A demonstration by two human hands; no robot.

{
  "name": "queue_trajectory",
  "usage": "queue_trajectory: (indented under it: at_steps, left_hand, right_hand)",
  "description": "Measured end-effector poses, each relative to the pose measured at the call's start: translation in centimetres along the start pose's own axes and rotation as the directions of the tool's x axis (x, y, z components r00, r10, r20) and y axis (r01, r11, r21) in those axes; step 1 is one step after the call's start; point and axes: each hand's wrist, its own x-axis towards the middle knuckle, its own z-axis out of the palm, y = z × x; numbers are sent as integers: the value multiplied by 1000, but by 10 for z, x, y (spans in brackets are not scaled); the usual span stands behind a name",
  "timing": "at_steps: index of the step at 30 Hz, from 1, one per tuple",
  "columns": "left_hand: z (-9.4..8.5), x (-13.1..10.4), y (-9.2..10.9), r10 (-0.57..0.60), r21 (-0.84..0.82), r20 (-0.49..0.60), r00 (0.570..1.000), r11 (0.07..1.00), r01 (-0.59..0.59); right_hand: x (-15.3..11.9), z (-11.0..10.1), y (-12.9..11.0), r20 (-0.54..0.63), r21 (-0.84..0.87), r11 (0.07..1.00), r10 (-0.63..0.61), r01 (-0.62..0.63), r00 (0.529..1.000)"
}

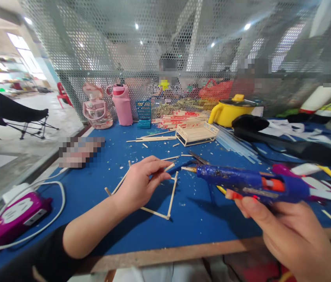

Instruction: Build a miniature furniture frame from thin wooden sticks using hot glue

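My left hand (141,182) pinches a short wooden stick (170,167) between thumb and fingertips. Below it on the blue table lies a frame of thin wooden sticks (172,197), with short stubs standing at its corners; my hand and forearm hide part of it. In my right hand (288,227) is a blue hot glue gun (236,179), a finger at its orange trigger. Its nozzle points left, a small gap from the pinched stick. Behind the frame, pliers (198,157) lie partly covered by the gun.
A small stick-built bed-like model (197,134) stands behind, beside loose sticks (156,138) and clear glue sticks (237,143). Further back are a pink bottle (123,107), a yellow pot (232,113) and a perforated metal screen (109,47). A purple power strip (15,217) with a white cable lies left.
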Motion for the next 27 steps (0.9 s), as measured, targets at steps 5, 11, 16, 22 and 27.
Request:
queue_trajectory:
  at_steps: [5,11,16,22,27]
  left_hand:
    - [-2,1,3,-37,-31,-27,999,999,36]
    - [-3,1,3,5,-55,-49,999,998,-8]
    - [-4,2,2,27,-66,-46,999,997,-30]
    - [-4,1,1,62,-73,-50,997,995,-66]
    - [-5,0,1,73,-86,-43,996,993,-76]
  right_hand:
    - [0,-2,-4,0,-69,997,-23,23,1000]
    - [-2,-1,-7,20,-82,996,-20,21,1000]
    - [-2,1,-5,9,-58,998,12,-12,1000]
    - [-4,1,-7,-2,-60,998,25,-25,1000]
    - [-5,0,-1,35,-68,997,30,-28,999]
